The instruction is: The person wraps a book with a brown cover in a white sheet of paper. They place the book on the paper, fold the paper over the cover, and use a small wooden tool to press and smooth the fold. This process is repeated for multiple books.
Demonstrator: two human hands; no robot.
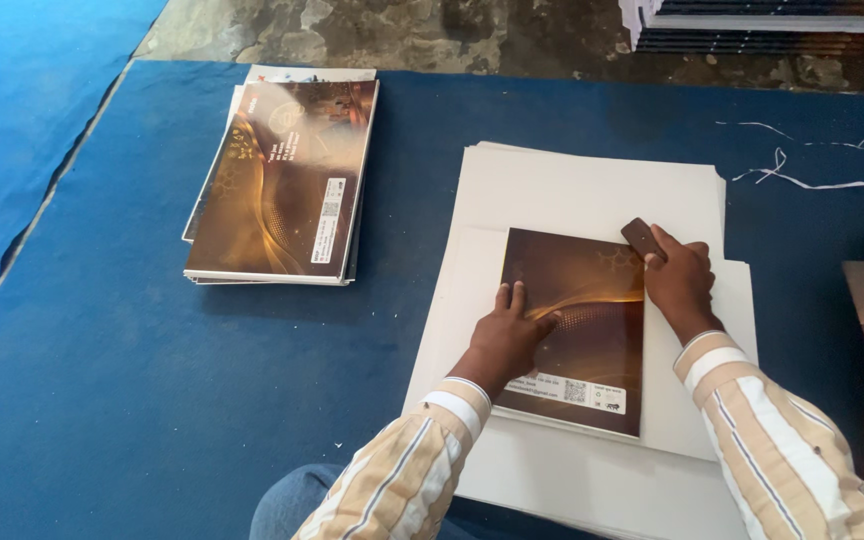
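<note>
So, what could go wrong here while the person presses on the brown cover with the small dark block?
1. The left hand alone pins the brown cover; if it slips, the cover may shift on the white sheets and sit crooked.
2. The small dark block in the right hand sits at the cover's top right corner; a hard stroke there might scuff or crease it.
3. The white sheets are unevenly stacked and could slide.

Soft, even daylight fills the scene, bright enough to nearly wash out the stack of large white paper sheets [592, 190], whose edges lose detail. The glossy brown-and-gold printed covers stacked on the left [282, 180] carry a faint sheen, and shadows under them are short and diffuse. Focus is fairly sharp throughout, with slight softness toward the corners.
</note>
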